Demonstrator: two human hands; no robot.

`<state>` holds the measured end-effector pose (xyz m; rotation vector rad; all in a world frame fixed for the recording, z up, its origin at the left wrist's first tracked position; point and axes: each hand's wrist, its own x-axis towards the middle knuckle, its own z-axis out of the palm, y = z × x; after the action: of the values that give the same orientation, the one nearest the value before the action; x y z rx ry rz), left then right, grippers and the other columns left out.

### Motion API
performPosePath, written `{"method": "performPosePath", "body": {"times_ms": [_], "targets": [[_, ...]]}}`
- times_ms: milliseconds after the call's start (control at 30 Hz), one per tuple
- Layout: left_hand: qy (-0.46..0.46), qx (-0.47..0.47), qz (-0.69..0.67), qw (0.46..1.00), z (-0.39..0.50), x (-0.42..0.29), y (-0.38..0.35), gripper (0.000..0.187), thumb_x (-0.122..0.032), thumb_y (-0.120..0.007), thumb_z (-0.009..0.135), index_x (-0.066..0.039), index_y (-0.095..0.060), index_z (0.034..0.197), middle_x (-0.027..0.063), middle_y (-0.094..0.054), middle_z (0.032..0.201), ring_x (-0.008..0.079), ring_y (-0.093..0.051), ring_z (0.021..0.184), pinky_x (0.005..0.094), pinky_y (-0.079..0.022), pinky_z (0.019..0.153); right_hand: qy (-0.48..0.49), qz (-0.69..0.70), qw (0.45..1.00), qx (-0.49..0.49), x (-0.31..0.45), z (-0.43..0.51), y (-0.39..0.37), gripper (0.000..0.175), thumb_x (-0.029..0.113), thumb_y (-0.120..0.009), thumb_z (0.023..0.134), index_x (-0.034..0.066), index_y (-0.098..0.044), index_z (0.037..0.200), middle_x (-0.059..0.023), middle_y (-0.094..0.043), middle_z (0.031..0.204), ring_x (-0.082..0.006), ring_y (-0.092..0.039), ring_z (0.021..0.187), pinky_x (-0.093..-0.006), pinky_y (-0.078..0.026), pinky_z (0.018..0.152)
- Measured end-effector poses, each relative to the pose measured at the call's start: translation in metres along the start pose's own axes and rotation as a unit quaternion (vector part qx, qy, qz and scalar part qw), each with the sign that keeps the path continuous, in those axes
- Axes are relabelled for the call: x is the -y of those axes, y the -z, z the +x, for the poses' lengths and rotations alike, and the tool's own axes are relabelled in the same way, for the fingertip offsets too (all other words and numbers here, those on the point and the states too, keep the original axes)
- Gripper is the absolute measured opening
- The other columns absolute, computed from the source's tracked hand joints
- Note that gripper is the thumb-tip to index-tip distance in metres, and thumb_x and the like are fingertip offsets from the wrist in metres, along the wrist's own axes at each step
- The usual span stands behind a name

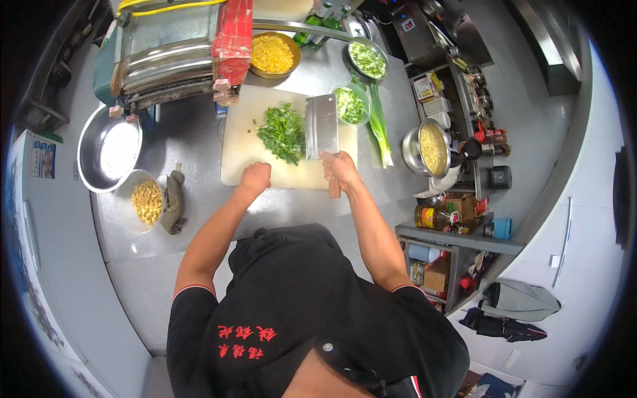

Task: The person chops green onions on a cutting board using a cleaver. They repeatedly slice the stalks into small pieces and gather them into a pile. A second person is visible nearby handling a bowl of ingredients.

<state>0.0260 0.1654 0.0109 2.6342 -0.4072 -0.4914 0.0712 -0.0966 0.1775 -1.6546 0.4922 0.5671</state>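
Note:
My right hand (342, 171) grips the wooden handle of a Chinese cleaver (322, 124). The broad steel blade points away from me, over the right part of a pale cutting board (239, 159). Left of the blade lies a heap of chopped green leaves (282, 133), probably scallion greens, with a few stray bits beside it. My left hand (256, 176) is closed in a loose fist at the board's near edge, with nothing visible in it. A clear bowl of chopped pale-green pieces (350, 105) stands at the board's right edge, and whole scallions (379, 124) lie beyond it.
A roller machine (169, 59) overhangs the back left of the steel table (199, 209). Around stand a corn bowl (272, 53), a bowl of greens (367, 58), a pot of yellowish food (432, 149), a steel basin (110, 149), a tub of pale-brown pieces (147, 201) and a crumpled cloth (173, 201).

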Motion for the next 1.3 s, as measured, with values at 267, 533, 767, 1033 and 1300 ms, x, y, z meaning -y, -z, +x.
{"method": "performPosePath", "body": {"times_ms": [267, 533, 767, 1033, 1300], "targets": [[-0.004, -0.261, -0.095, 0.961, 0.016, -0.036, 0.051, 0.041, -0.004, -0.062, 0.100, -0.004, -0.071, 0.140, 0.0163, -0.076, 0.140, 0.0409, -0.072, 0.127, 0.0513, -0.059, 0.109, 0.067, -0.034, 0.996, 0.054, 0.009, 0.011, 0.012, 0.019, 0.015, -0.073, 0.103, 0.0074, -0.062, 0.089, 0.0014, -0.055, 0.074, -0.0131, -0.053, 0.059, -0.0324, -0.045, 0.053], [-0.085, -0.162, 0.052, 0.982, 0.019, -0.125, 0.052, 0.075, -0.001, -0.050, 0.104, -0.006, -0.033, 0.177, 0.0114, -0.026, 0.188, 0.0344, -0.020, 0.174, 0.0552, -0.019, 0.141, 0.056, 0.072, 0.991, 0.095, 0.012, 0.030, 0.046, 0.016, 0.009, -0.065, 0.102, 0.0088, -0.059, 0.087, 0.0014, -0.052, 0.074, -0.0120, -0.047, 0.058, -0.0320, -0.040, 0.053], [-0.128, -0.221, 0.111, 0.960, 0.030, -0.135, 0.044, 0.071, -0.009, -0.051, 0.106, -0.003, -0.036, 0.175, 0.0103, -0.033, 0.185, 0.0358, -0.024, 0.173, 0.0586, -0.021, 0.140, 0.078, 0.069, 0.991, 0.082, 0.015, 0.042, 0.065, 0.019, 0.007, -0.064, 0.098, 0.0117, -0.056, 0.081, 0.0035, -0.049, 0.071, -0.0106, -0.045, 0.058, -0.0321, -0.039, 0.053], [-0.089, -0.266, 0.080, 0.957, 0.042, -0.132, 0.057, 0.074, 0.002, -0.060, 0.095, -0.002, -0.046, 0.167, 0.0146, -0.041, 0.179, 0.0390, -0.033, 0.168, 0.0546, -0.027, 0.138, 0.068, 0.053, 0.988, 0.130, 0.016, 0.039, 0.082, 0.016, 0.010, -0.065, 0.098, 0.0097, -0.058, 0.084, 0.0021, -0.052, 0.072, -0.0121, -0.046, 0.054, -0.0331, -0.039, 0.049], [0.021, -0.435, -0.082, 0.897, 0.020, -0.104, 0.084, 0.078, 0.000, -0.067, 0.093, 0.001, -0.043, 0.167, 0.0232, -0.042, 0.175, 0.0454, -0.037, 0.163, 0.0554, -0.031, 0.136, 0.365, -0.480, 0.796, -0.052, 0.011, 0.018, 0.101, 0.025, 0.014, -0.072, 0.097, 0.0023, -0.061, 0.116, -0.0174, -0.072, 0.083, -0.0420, -0.075, 0.081, -0.0533, -0.060, 0.073]]}}
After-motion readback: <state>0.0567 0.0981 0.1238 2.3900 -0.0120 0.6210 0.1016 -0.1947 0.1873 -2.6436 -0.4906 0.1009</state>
